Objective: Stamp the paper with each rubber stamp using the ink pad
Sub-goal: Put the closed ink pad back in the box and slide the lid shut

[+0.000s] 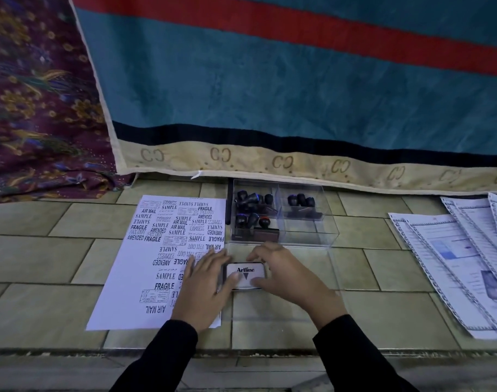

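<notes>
Tiled floor below a hanging blanket: your left hand (206, 281) and right hand (281, 271) clasp the shut ink pad (245, 275) beside the well-stamped paper (145, 267); judged next: lift its lid, then fetch a stamp from the clear box (306, 222).

This looks like a home: the work is done on a tiled floor (354, 267), with a teal striped blanket (270, 89) hanging down to its far edge and a purple flowered cloth (35, 108) bunched in the far left corner. Printed forms (453, 261) lie fanned by the right edge.
</notes>
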Demonstrator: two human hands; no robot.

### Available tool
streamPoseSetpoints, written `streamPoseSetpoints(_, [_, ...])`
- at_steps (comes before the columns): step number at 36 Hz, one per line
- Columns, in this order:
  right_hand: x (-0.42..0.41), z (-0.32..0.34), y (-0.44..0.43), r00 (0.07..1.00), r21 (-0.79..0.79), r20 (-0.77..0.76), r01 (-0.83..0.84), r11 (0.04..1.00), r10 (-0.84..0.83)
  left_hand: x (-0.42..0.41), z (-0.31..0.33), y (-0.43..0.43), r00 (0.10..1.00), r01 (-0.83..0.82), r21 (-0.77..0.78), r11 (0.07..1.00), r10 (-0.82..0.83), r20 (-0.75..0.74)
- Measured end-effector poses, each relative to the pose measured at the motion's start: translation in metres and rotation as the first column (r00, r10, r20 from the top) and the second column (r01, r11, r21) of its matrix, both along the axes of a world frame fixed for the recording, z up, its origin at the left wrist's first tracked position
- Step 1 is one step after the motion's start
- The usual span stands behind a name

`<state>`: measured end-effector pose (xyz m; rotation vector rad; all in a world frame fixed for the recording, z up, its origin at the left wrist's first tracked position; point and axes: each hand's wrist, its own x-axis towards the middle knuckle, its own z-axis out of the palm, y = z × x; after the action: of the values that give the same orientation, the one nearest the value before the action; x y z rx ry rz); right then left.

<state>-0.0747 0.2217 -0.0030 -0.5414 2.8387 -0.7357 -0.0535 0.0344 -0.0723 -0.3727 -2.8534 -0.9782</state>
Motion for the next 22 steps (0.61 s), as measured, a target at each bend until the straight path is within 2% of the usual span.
streamPoseSetpoints(5, [0.006,-0.009,-0.012,0.999,0.106,0.000,-0.040,0.994,0.040,-0.003,-0.006,-0.001,1.000,-0.002,-0.032,0.999,0.002,-0.027])
streamPoseSetpoints(12, [0.006,-0.017,-0.012,0.993,0.220,-0.100,-0.045,0.974,0.069,-0.002,-0.005,0.001,0.998,-0.045,0.093,0.995,0.048,-0.037])
streamPoseSetpoints(15, [0.004,-0.011,-0.002,0.995,0.144,-0.099,-0.016,0.989,0.030,-0.003,-0.008,0.000,0.998,-0.043,0.055,0.998,0.046,-0.052])
streamPoseSetpoints(20, [-0.009,0.026,0.035,0.976,-0.069,-0.169,0.124,0.990,-0.134,-0.003,-0.011,0.000,0.997,-0.025,0.001,1.000,0.025,-0.070])
streamPoseSetpoints(22, [-0.023,0.040,0.054,0.957,-0.083,-0.214,0.182,0.980,-0.196,-0.003,-0.012,-0.001,0.997,-0.028,0.000,1.000,0.028,-0.073])
